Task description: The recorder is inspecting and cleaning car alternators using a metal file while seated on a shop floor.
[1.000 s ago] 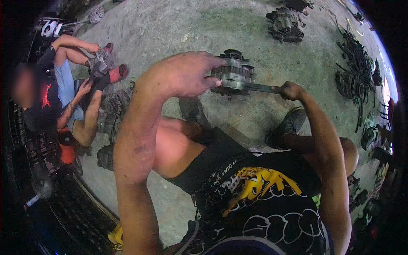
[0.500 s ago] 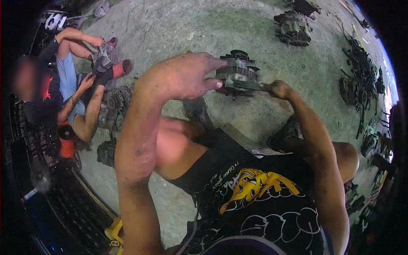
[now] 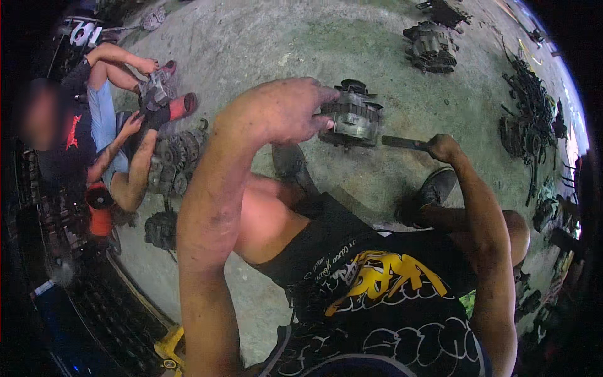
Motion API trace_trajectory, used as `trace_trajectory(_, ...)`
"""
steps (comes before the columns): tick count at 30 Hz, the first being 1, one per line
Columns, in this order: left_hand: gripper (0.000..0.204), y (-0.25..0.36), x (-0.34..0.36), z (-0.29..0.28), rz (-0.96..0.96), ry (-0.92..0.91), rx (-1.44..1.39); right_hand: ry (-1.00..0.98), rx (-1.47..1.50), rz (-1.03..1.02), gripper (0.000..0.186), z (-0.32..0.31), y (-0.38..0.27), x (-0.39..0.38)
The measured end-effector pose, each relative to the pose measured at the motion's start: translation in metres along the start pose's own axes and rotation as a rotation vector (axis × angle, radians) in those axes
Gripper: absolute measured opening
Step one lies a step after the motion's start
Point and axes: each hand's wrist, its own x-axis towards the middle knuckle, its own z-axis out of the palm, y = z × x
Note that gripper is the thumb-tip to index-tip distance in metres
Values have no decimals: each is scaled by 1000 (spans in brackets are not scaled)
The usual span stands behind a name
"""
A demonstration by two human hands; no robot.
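An alternator (image 3: pixel 353 116) with a pulley at its top end stands on the concrete floor in front of me. My left hand (image 3: pixel 294 112) grips its left side, index finger above and thumb below; the other fingers are mostly hidden behind the hand. To the right, my right hand (image 3: pixel 445 148) is closed round one end of a flat dark bar (image 3: pixel 405 143). The bar's free end points left toward the alternator's lower right side, with a small gap between them. I cannot make out exactly what kind of tool the bar is.
Another alternator (image 3: pixel 432 47) lies on the floor at the far right. A pile of dark metal parts (image 3: pixel 534 125) runs along the right. At left a person (image 3: pixel 94 132) sits handling a metal part (image 3: pixel 157 89), near more alternators (image 3: pixel 179 154).
The bar was against the alternator's lower edge; my right hand has drawn it away to the right and slightly down. My left hand stays on the alternator.
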Motion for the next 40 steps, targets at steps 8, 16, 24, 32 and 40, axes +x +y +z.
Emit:
trace_trajectory(8,53,9,22,-8,105,-19,-90,24,1077,-302,56,123,-50,7)
trace_trajectory(16,56,-7,6,5,30,-95,-209,-62,1555,25,50,126,-198,-8)
trace_trajectory(24,44,5,-2,-1,-70,-81,-129,-113,1408,16,48,162,-178,-28)
trace_trajectory(32,43,0,3,6,-23,78,-78,-104,1422,-166,45,138,-166,-6)
trace_trajectory(40,46,-3,3,4,-44,4,-147,-425,1051,180,50,278,-37,39)
